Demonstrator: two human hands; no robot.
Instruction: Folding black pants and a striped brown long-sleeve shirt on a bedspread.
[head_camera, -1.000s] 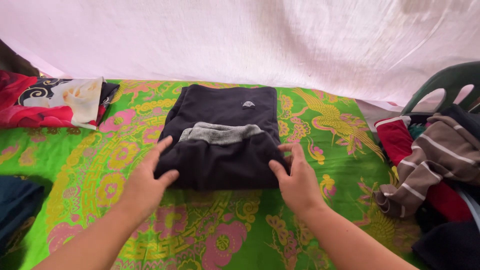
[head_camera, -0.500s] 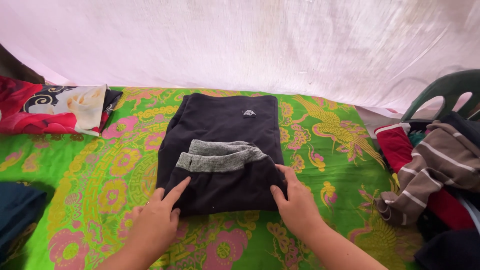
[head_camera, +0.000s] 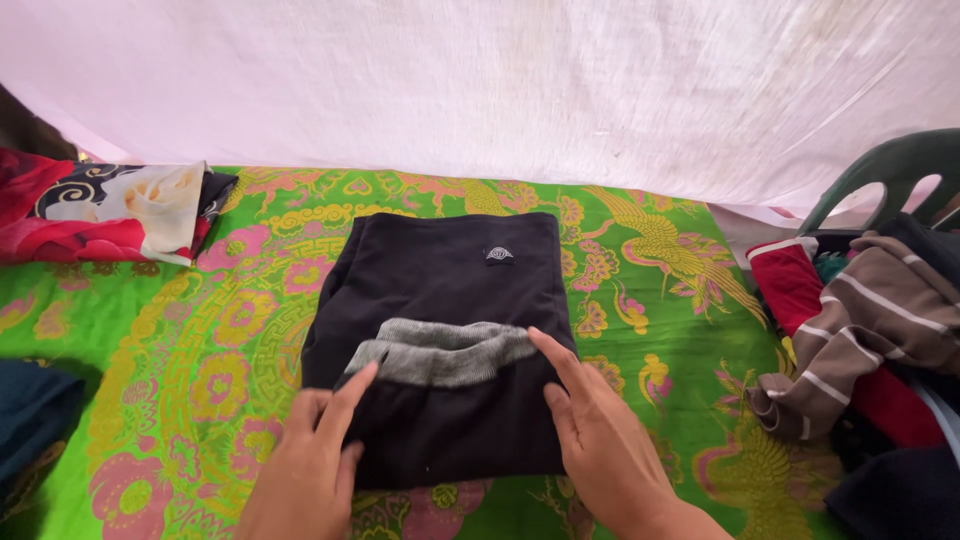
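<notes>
Both hands lie flat and open on the folded black garment (head_camera: 440, 340): the left hand (head_camera: 310, 460) on its near left corner, the right hand (head_camera: 600, 440) along its near right edge, the grey waistband (head_camera: 440, 352) between their fingertips.

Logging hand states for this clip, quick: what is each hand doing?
Left hand: open, flat on the folded black garment, holding nothing.
Right hand: open, fingers on the garment's right edge.
</notes>
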